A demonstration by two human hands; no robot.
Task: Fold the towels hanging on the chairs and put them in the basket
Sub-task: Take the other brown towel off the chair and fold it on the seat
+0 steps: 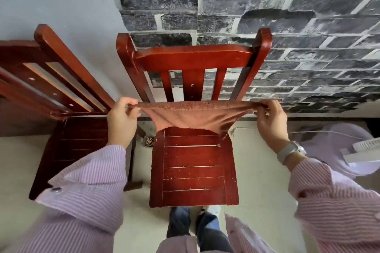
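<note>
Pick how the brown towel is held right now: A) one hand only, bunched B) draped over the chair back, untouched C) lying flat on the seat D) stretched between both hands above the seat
D: the left hand and right hand each pinch an end of the brown towel, taut above the chair seat.

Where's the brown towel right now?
In the head view, the brown towel is stretched between the left hand and right hand, sagging over the back of the middle chair's seat.

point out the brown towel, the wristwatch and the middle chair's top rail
brown towel (193,116): head view, on the hanging middle of the cloth
wristwatch (289,151): head view, on the band
middle chair's top rail (193,56): head view, on the rail's centre
</note>
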